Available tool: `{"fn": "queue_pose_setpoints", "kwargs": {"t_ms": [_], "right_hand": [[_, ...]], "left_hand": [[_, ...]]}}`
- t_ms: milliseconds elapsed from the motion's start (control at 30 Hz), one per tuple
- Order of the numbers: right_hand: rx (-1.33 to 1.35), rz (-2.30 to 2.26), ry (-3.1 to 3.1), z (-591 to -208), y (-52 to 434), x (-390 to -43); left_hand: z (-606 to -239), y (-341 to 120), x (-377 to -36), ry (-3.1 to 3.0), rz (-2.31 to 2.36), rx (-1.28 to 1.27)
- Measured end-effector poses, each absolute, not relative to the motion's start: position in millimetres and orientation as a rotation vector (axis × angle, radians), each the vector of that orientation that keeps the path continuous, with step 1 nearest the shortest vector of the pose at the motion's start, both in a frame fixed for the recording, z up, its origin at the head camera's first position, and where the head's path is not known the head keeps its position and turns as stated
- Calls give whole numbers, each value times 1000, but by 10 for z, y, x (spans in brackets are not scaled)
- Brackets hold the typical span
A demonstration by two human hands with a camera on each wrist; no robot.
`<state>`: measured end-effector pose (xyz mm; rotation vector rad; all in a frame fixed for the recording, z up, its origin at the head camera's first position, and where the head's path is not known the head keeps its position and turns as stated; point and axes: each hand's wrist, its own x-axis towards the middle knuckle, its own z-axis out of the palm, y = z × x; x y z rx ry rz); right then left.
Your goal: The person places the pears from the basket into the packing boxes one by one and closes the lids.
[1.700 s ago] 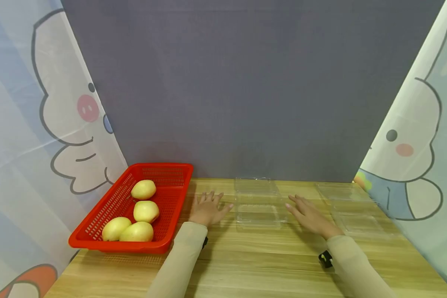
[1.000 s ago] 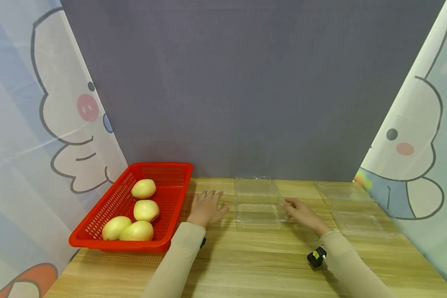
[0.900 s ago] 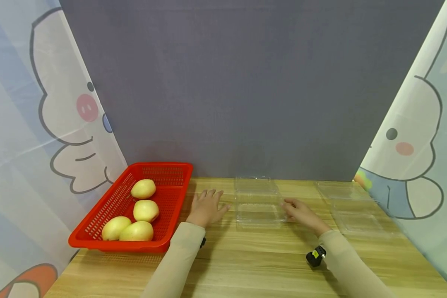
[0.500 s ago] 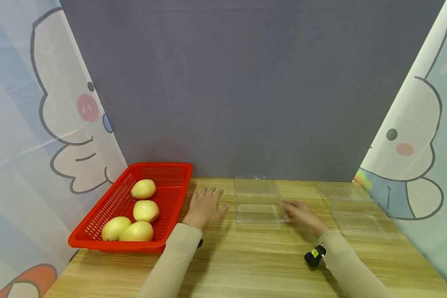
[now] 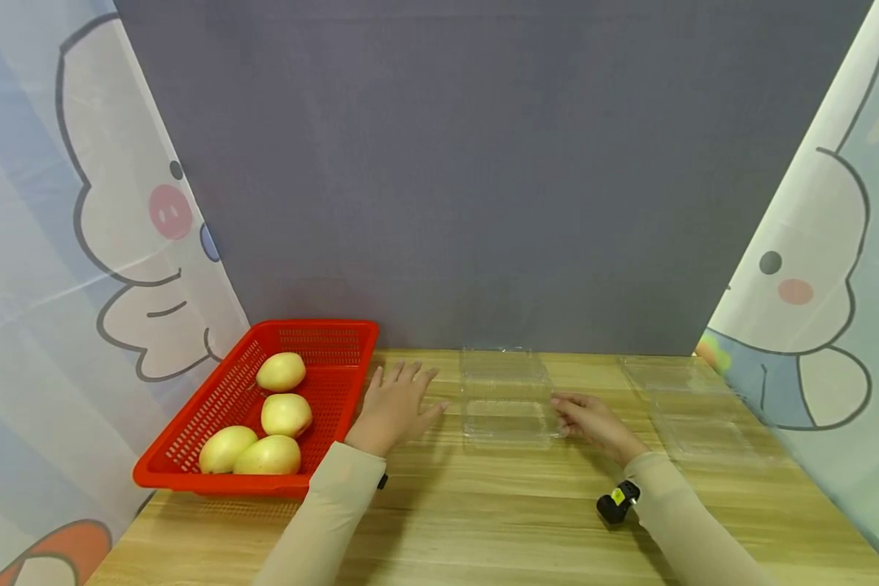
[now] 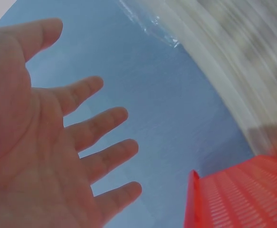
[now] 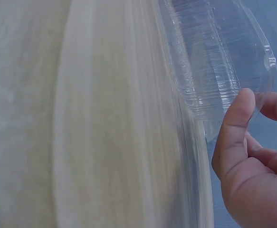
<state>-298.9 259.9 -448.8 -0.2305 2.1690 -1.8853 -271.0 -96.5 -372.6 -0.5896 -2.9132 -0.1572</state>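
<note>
A clear plastic clamshell container point(image 5: 509, 419) lies opened out on the table, its lid point(image 5: 504, 366) toward the back wall. My right hand point(image 5: 593, 425) pinches the right rim of this container. In the right wrist view the thumb point(image 7: 243, 107) is against the near side of the rim, with fingers behind it. My left hand point(image 5: 394, 409), spread and holding nothing, hovers between the container and a red plastic basket point(image 5: 369, 358). All its fingers are extended in the left wrist view. Inside the basket lie several pale yellow-green fruits point(image 5: 287, 415).
Another clear plastic container point(image 5: 706, 435) lies unfolded on the wooden table point(image 5: 469, 521) at the right. A dark grey panel point(image 5: 439, 179) stands along the back edge. Printed cloth walls point(image 5: 813, 325) close in both sides.
My right hand has come in leftward to the container's right edge and its fingers have closed on the rim. My left hand has drifted left toward the basket, fingers spread. The container stays put.
</note>
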Motion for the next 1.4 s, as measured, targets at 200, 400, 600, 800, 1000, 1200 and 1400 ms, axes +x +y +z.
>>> {"fn": "queue_pose_setpoints", "kwargs": {"t_ms": [200,400,600,800,1000,1200,1400], "right_hand": [[-232,-1883,2164,-4476,2593,-2976],[-222,-1873,2178,-4449,2571,-2963],[-206,-1885,2175,-4433,2559,-2957],[-194,-1916,2142,-4434,2557,-2963],[-178,-1938,2120,-4426,2555,-2963],[-181,-1939,2112,-4423,2553,-2965],[-183,-1939,2108,-4422,2547,-2957]], "left_hand": [[-3622,-1027,-2633,-2888,-115,-597],[-3503,-1117,-2576,-2855,-87,-602],[-3389,-1205,-2542,-2872,-51,-575],[-3263,-1295,-2477,-2885,-28,-561],[-3147,-1420,-2475,-2912,-22,-510],[-3029,-1568,-2496,-2954,-22,-458],[-2993,-1775,-2551,-3081,-79,-385]]}}
